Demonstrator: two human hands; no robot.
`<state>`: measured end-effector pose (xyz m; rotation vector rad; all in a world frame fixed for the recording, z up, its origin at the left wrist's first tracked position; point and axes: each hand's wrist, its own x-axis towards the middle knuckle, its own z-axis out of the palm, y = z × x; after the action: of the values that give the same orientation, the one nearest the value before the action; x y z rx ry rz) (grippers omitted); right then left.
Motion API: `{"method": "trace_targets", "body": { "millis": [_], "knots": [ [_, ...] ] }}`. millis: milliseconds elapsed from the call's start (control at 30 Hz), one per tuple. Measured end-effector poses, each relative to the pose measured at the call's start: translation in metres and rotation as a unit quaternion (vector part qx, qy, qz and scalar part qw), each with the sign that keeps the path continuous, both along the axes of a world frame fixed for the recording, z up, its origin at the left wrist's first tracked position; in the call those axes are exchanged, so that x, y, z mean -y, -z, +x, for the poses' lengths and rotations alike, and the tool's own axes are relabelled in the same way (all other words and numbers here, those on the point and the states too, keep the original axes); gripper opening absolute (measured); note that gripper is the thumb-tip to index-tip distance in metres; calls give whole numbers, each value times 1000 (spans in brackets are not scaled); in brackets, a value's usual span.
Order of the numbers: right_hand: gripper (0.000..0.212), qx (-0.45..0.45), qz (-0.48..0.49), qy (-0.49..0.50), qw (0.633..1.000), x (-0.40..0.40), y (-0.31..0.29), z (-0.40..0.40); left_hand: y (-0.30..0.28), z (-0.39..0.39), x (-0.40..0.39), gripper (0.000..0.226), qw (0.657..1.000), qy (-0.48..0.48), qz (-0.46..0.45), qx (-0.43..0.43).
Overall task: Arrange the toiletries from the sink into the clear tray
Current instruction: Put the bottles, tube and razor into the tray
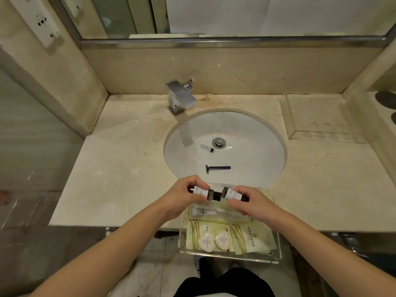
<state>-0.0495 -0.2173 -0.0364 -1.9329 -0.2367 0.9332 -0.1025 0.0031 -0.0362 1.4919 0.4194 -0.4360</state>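
Note:
My left hand (184, 194) grips a small dark bottle with a white label (201, 192). My right hand (252, 203) grips a second, matching bottle (232, 195). Their caps nearly meet over the far end of the clear tray (276, 251), which overhangs the counter's front edge. Inside the tray lie a clear tube (214, 212), yellow sachets (248, 236) and two white oval soaps (214, 241). In the white sink (257, 146) a small white tube with a dark cap (205, 147) lies left of the drain, and a dark blue razor (217, 168) lies nearer me.
A chrome faucet (181, 96) stands behind the sink's left side. A second clear tray (317, 116) sits at the counter's back right. The beige marble counter (120, 168) spreads left and right of the basin; a mirror (214, 16) hangs above the backsplash.

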Motion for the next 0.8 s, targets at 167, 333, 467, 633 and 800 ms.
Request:
{"method": "trace_targets", "body": {
  "millis": [167,333,467,633,800],
  "knots": [
    [8,55,-24,-35,998,7,4,0,-4,-6,7,23,996,-35,-79,-27],
    [7,132,-63,-89,985,23,9,0,-2,-18,14,23,999,-32,-27,-27],
    [18,155,-94,-145,973,36,13,-8,-4,-30,21,16,994,35,107,0],
    [24,236,-159,-217,934,41,21,-21,6,-41,30,19,958,116,261,33],
    [30,332,-168,-244,896,35,37,-31,18,-48,38,26,939,133,316,31]
  ]
}}
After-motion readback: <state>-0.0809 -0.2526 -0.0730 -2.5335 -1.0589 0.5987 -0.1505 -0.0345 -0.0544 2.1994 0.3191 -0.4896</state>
